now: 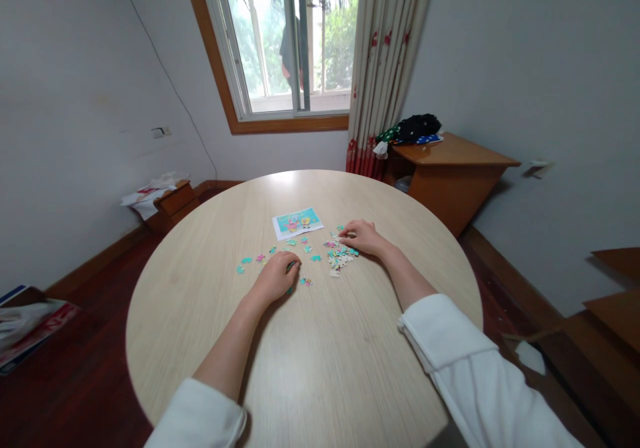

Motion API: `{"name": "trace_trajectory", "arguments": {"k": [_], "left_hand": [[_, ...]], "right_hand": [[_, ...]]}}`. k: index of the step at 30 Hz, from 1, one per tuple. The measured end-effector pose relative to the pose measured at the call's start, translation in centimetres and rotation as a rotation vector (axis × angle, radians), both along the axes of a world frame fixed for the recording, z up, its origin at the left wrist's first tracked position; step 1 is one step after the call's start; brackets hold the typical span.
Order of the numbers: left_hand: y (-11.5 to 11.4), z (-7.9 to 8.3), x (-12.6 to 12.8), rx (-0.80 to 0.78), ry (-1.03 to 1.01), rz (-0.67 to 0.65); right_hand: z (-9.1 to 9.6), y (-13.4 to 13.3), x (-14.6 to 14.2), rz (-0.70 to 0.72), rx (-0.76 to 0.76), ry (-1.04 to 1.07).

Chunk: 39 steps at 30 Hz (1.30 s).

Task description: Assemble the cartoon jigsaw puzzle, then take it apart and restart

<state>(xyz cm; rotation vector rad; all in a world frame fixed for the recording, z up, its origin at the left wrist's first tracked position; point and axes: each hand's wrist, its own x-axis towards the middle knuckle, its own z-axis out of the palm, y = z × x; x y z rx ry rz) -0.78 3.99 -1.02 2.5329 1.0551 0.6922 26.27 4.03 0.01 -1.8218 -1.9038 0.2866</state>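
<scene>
My left hand (275,278) rests low over the table with its fingers curled, and a bit of teal puzzle piece (292,265) shows between thumb and fingers. My right hand (364,237) reaches to the upper edge of a heap of jigsaw pieces (341,257), its thumb and fingertips pinched at a small pale piece; its outline is hard to make out. Loose teal pieces (292,242) and a pink piece (261,258) lie scattered left of the heap. A multicoloured piece (307,281) sits just right of my left hand. Beyond them lies a picture sheet (299,223) with cartoon figures on teal.
Everything lies on a round, pale wooden table (320,368). Behind it are a window (295,41) and a patterned curtain (383,55). A brown desk (450,151) with dark cloth (419,128) on top stands at the back right. Papers (155,191) cover a low wooden stand at the left.
</scene>
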Motion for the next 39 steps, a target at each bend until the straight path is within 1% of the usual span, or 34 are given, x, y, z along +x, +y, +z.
{"name": "trace_trajectory", "arguments": {"k": [5, 11, 15, 21, 23, 25, 28, 32, 34, 39], "left_hand": [[-0.2, 0.2, 0.1, -0.011, -0.001, 0.001], [-0.2, 0.1, 0.1, -0.004, 0.004, 0.009], [-0.1, 0.1, 0.1, -0.010, 0.009, 0.010], [-0.1, 0.0, 0.0, -0.011, 0.004, 0.016], [-0.1, 0.0, 0.0, -0.012, 0.005, 0.018], [-0.1, 0.0, 0.0, -0.013, 0.003, 0.017], [-0.1, 0.0, 0.0, -0.004, 0.004, 0.014], [-0.1, 0.1, 0.1, -0.001, 0.012, 0.006], [-0.1, 0.2, 0.1, -0.005, 0.014, 0.008], [0.0, 0.2, 0.1, -0.007, 0.010, 0.004]], "right_hand": [[-0.3, 0.3, -0.1, -0.043, 0.037, -0.011], [-0.8, 0.7, 0.0, -0.095, 0.018, 0.019], [-0.9, 0.9, 0.1, -0.126, 0.034, 0.040], [-0.9, 0.8, -0.3, -0.130, 0.046, 0.039], [-0.7, 0.7, -0.5, -0.109, 0.086, 0.049], [-0.6, 0.6, -0.8, -0.041, 0.108, 0.070], [-0.4, 0.4, -1.4, 0.080, 0.070, 0.059], [-0.5, 0.3, -2.3, 0.153, 0.040, 0.018], [-0.6, 0.4, -2.5, 0.153, 0.054, 0.011], [-0.9, 0.8, -2.3, 0.042, 0.051, -0.013]]}}
